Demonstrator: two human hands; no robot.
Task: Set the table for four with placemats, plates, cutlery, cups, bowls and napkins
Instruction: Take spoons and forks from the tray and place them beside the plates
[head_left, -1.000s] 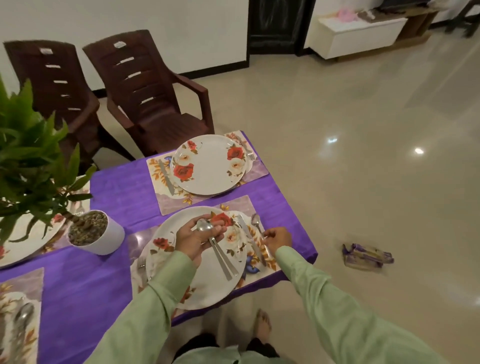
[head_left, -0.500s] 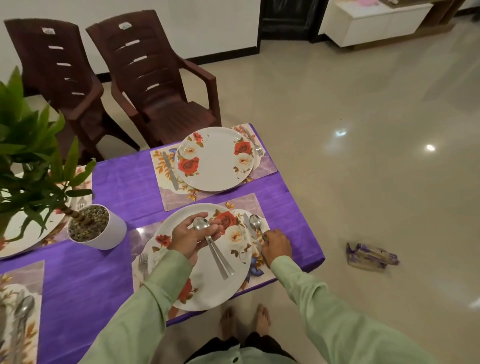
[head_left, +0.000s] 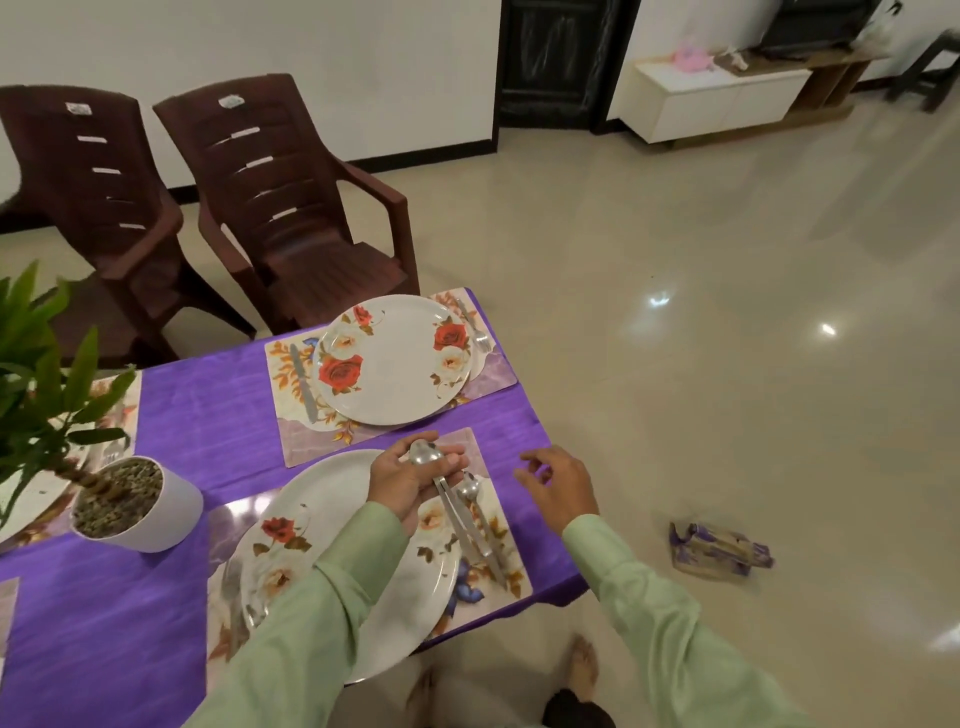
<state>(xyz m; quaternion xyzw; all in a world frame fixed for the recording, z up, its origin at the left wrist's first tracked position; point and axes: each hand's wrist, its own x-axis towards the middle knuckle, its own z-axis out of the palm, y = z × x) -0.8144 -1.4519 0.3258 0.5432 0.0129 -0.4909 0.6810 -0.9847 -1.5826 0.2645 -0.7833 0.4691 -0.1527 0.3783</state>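
Observation:
My left hand (head_left: 405, 480) holds a bundle of spoons (head_left: 427, 454) over the near floral plate (head_left: 332, 561), their handles pointing toward me. A single spoon (head_left: 470, 491) and a knife lie on the near placemat (head_left: 498, 551) right of that plate. My right hand (head_left: 563, 486) hovers past the table's right edge with loosely curled fingers, holding nothing. The far plate (head_left: 395, 358) sits on its placemat (head_left: 298, 441) with a knife (head_left: 304, 384) on its left and a fork (head_left: 475, 327) on its right.
A purple cloth (head_left: 208, 415) covers the table. A white potted plant (head_left: 135, 504) stands at the left. Two brown plastic chairs (head_left: 291, 208) sit beyond the far edge. A crumpled wrapper (head_left: 719, 551) lies on the floor to the right. More settings show at far left.
My right hand has lifted off the spoon on the near placemat and drawn back to the right, leaving it there. My left hand has moved slightly toward the far side with its spoons.

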